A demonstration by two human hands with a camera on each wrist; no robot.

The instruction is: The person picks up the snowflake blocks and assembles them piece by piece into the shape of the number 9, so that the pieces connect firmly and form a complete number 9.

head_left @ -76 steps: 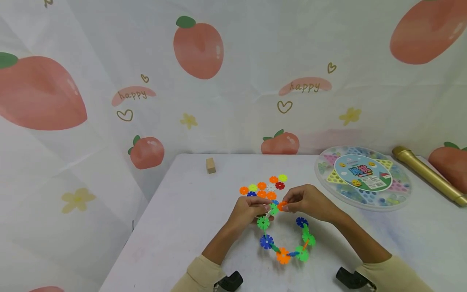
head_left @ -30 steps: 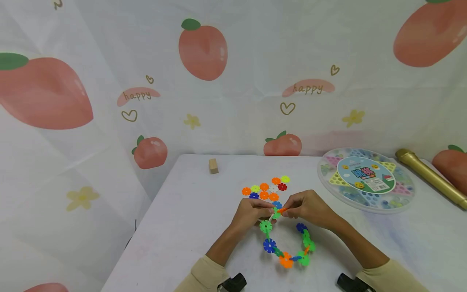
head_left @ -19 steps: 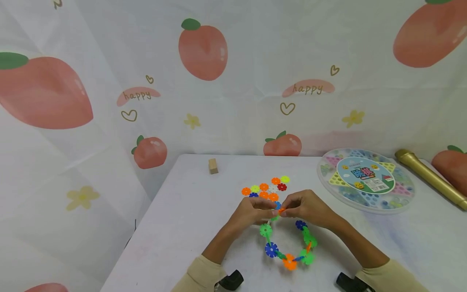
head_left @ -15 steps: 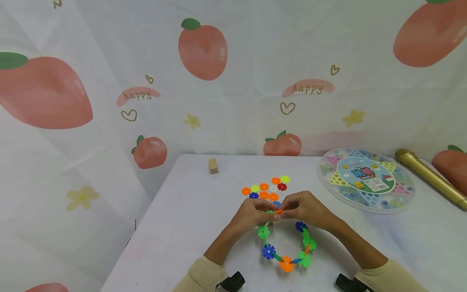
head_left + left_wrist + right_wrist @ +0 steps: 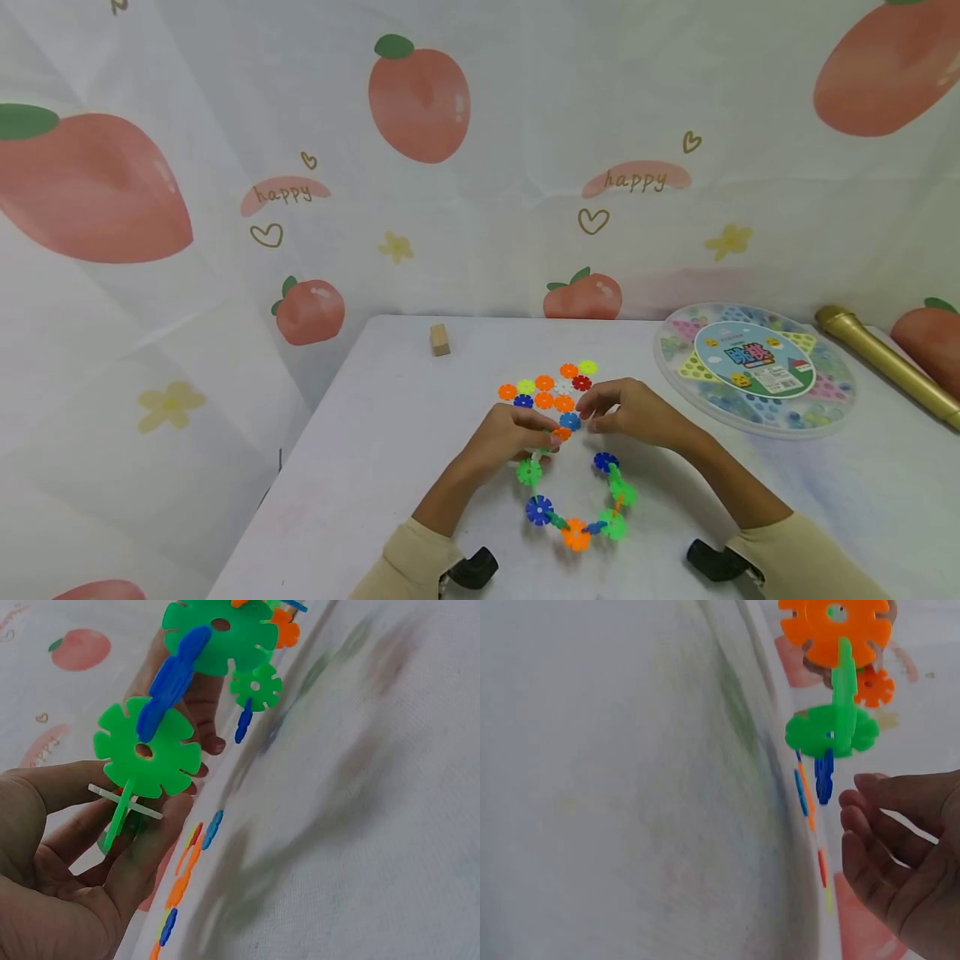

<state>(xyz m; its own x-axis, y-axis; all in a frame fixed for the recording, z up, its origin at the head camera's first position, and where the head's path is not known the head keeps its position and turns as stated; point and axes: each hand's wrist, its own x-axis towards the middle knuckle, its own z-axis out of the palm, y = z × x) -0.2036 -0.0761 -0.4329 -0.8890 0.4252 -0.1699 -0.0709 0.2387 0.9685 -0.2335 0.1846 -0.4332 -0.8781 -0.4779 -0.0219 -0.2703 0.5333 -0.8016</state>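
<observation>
A chain of interlocking plastic snowflake discs (image 5: 576, 534), in green, blue, orange and white, hangs in a loop with a gap at the upper right. My left hand (image 5: 498, 442) pinches its upper left end, where an orange disc (image 5: 562, 434) shows at the fingertips. The left wrist view shows a green disc (image 5: 146, 750) and a white disc (image 5: 124, 802) beside that thumb. My right hand (image 5: 637, 412) is off the chain, its fingers loosely bent around nothing, close to a loose blue disc (image 5: 570, 422). A dark blue disc (image 5: 606, 462) forms the chain's other end.
Several loose discs (image 5: 543, 382) in orange, yellow, blue, white and red lie beyond the hands. A wooden block (image 5: 439, 340) sits at the back left. At the back right are a round clear bead case (image 5: 753, 367) and a gold microphone (image 5: 888, 362).
Earlier the right hand pinched an orange disc and brought it to the chain's end at the left fingers. Now it has let go and drawn right; the chain has shifted slightly left.
</observation>
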